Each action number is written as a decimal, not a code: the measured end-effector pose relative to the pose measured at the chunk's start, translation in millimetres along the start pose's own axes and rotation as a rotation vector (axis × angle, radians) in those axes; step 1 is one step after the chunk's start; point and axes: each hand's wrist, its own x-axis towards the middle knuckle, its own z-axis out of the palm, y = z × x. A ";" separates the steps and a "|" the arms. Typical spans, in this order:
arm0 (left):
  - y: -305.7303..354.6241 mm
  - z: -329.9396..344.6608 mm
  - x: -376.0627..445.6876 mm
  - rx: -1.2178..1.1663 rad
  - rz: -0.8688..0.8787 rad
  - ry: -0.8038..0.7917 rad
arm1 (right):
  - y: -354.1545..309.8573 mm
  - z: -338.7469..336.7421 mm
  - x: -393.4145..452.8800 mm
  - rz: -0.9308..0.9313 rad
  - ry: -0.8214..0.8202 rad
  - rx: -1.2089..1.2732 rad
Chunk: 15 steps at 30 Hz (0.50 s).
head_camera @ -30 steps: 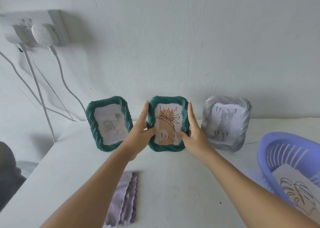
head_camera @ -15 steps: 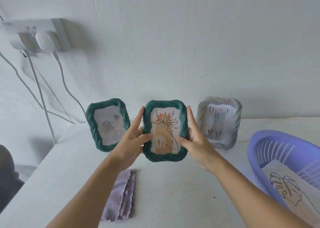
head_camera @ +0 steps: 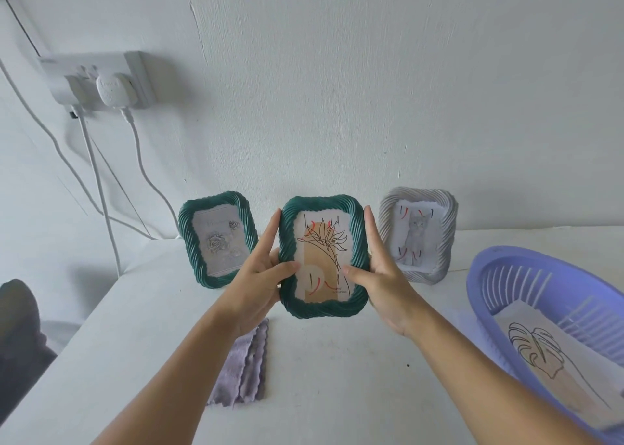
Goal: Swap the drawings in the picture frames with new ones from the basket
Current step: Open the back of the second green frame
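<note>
Writing shows only as a small line of print at the foot of the drawing (head_camera: 323, 257) in the middle frame (head_camera: 323, 257), too small to read; the plug (head_camera: 115, 90) on the wall socket (head_camera: 98, 79) bears raised marks that cannot be read either.

Both hands hold the middle frame upright, facing the camera, near the centre of the view. The left hand (head_camera: 260, 275) takes its 9 o'clock edge: the forefinger lies straight up along the green rim, the thumb presses across the front onto the drawing's lower left. The right hand (head_camera: 381, 275) mirrors it at the 3 o'clock edge, fingers (head_camera: 371, 232) straight along the rim and thumb on the drawing's lower right. The other fingers are hidden behind the frame, so the frame is pinched between thumbs in front and fingers at the sides and back. Whether its bottom edge touches the white surface (head_camera: 320, 377) cannot be told.

At 9 o'clock of it stands a second green frame (head_camera: 217, 238) with a grey rose picture, partly behind the left hand. At 3 o'clock a pale frame (head_camera: 418, 233) holds a cat picture. The lilac basket (head_camera: 506, 275) sits at 4 o'clock, with a leaf drawing (head_camera: 547, 363) lying inside. A lilac cloth (head_camera: 244, 370) lies at 7 o'clock, under the left forearm.
</note>
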 end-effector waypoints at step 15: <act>18.7 70.3 -11.4 0.595 0.162 0.390 | -22.2 28.6 -40.9 -0.256 0.230 -0.906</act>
